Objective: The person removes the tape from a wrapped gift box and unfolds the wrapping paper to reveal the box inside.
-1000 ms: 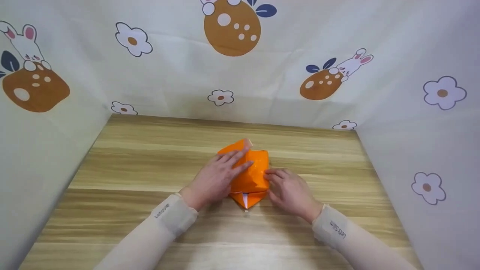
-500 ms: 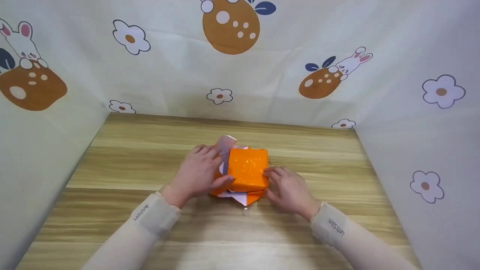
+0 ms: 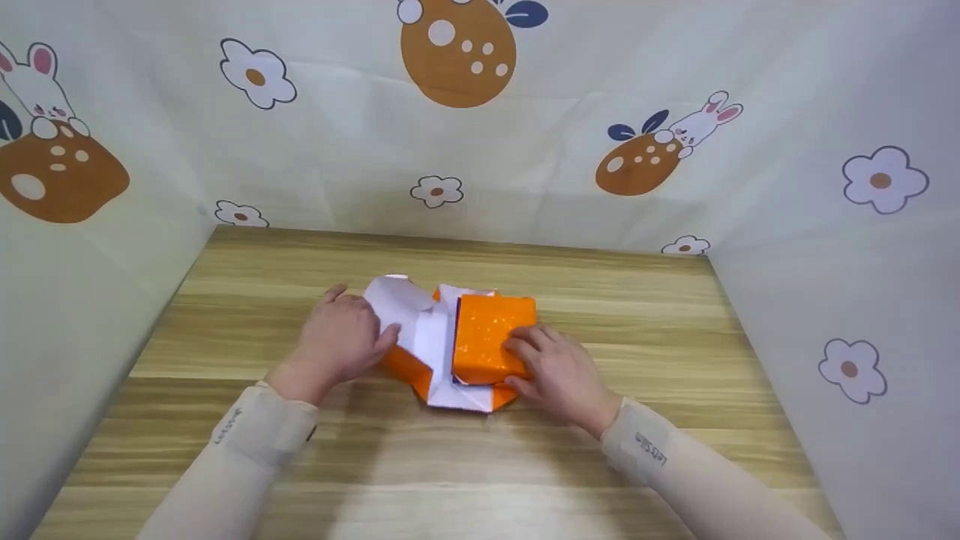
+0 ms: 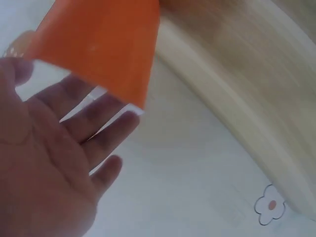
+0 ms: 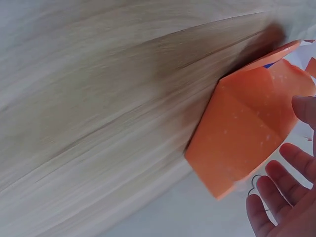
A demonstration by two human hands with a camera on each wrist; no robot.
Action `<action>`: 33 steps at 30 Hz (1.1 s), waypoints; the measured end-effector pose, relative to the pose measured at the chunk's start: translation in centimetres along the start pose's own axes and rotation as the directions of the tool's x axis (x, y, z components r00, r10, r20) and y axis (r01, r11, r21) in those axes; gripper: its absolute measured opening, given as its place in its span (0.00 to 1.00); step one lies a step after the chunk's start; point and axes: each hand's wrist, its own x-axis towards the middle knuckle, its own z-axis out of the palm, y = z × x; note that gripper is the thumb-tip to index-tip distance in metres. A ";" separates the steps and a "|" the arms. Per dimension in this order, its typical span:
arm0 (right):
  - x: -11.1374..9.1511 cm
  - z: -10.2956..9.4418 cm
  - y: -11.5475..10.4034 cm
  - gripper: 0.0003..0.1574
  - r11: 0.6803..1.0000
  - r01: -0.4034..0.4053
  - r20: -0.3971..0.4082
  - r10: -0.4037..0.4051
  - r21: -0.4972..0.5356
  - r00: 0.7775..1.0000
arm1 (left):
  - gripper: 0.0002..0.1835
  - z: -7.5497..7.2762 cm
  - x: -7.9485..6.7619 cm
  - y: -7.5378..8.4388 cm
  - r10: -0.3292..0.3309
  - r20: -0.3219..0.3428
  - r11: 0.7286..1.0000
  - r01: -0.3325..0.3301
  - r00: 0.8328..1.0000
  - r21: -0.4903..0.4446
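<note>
A square packet in glossy orange paper [image 3: 491, 337] sits on the table in the head view, with a dark blue edge along its left side. Its wrapping paper [image 3: 433, 339] spreads out to the left, white side up. My left hand [image 3: 337, 337] is at the outer end of that flap. In the left wrist view its fingers are fairly straight and reach behind the paper's orange side [image 4: 101, 47]. My right hand [image 3: 562, 371] rests on the packet's right side with relaxed fingers. From the right wrist, an orange folded side [image 5: 237, 133] stands beside the fingers.
The wood-grain table [image 3: 600, 480] extends around the packet on every side. Pale cloth walls [image 3: 337, 142] printed with rabbits and flowers rise at the back, left and right.
My left hand has swung the paper flap leftward off the packet, baring the white inner side. My right hand has shifted slightly left, further onto the packet's top.
</note>
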 end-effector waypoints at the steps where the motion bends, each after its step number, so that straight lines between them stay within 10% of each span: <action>1: 0.1 0.0 -0.1 0.32 1.000 0.011 0.010 -0.011 0.004 1.000 | 0.25 -0.1 -0.1 -0.3 -0.007 0.030 1.000 0.008 1.000 -0.028; 11: 0.9 0.1 -0.6 0.35 0.998 0.064 0.096 -0.063 -0.002 0.993 | 0.06 1.6 -0.4 -2.1 -0.045 0.389 0.962 0.145 0.920 -0.231; 16: 0.8 0.1 -0.5 0.36 0.999 0.053 0.088 -0.053 0.002 0.995 | 0.22 2.6 -0.9 -2.3 -0.066 0.458 0.930 0.221 0.886 -0.293; 33: 0.5 -0.6 -0.6 0.44 0.927 0.262 0.086 -0.248 -0.270 0.965 | 0.36 4.4 -1.2 -2.2 -0.060 0.439 0.957 0.176 0.897 -0.228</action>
